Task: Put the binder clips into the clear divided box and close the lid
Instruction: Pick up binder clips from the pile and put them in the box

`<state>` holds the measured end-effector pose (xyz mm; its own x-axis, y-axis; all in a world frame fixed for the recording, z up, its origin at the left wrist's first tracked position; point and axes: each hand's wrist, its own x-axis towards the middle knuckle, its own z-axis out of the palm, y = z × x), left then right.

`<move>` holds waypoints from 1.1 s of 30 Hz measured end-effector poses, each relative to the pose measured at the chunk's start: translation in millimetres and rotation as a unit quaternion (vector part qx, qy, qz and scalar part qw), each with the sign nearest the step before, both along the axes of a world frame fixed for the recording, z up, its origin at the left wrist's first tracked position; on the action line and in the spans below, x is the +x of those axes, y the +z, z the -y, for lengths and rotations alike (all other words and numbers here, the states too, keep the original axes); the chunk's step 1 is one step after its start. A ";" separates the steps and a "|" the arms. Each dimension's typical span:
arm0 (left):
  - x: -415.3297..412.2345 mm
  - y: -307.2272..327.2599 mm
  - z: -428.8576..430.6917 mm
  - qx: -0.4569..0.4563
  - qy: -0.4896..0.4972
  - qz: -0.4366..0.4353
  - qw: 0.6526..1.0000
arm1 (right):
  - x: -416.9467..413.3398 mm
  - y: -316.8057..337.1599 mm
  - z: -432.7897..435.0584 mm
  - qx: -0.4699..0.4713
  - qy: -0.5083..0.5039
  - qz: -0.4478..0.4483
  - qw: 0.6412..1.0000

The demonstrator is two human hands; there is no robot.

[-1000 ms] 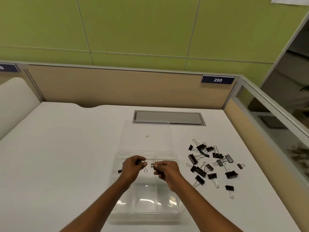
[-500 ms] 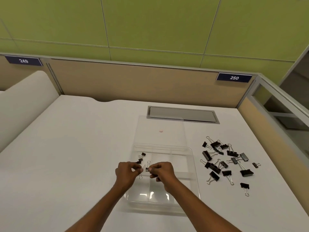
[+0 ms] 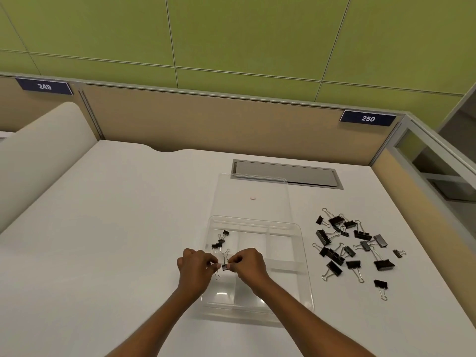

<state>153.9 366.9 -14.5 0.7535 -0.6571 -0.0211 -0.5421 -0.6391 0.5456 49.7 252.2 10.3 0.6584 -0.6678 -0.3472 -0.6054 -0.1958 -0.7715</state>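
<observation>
Both hands meet over the clear divided box point(image 3: 304, 269), above its near-left compartments. Left hand point(image 3: 195, 266) and right hand point(image 3: 248, 265) share one small black binder clip point(image 3: 224, 266); each grip is pressed together on it from its own side, fingertips pinching the clip, wire handles sticking out above and below. Which hand carries the weight can't be told.

Risk here: a clip this small is springy, so if one grip lets go unevenly it could flick out and land on the table point(image 3: 116, 228) left of the box rather than in a compartment. It could also drop into the wrong cell, since the hands sit right over a divider.

Farther in, the box's far-left compartment already holds a few small clips point(image 3: 219, 240); loose wire handles could hook each other there.

Right of the box, well apart from it, the loose pile of binder clips point(image 3: 355, 246) lies on the table: most of the job remains. Mixed sizes in it; big ones may stand proud of the rim and block closing.

Beyond the box, its open lid point(image 3: 252, 197) lies flat on the table, touching the far rim. Swinging it shut over a proud clip could jam it.
</observation>
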 end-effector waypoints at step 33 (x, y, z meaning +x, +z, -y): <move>-15.3 -1.1 59.0 -0.061 -0.159 0.134 0.976 | -22.3 4.3 46.3 -0.068 -0.084 0.053 0.993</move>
<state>138.6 307.8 -15.6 0.4780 -0.8444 0.2418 -0.8366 -0.3538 0.4183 27.4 206.0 14.6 0.5614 -0.8073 -0.1821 -0.5557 -0.2048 -0.8057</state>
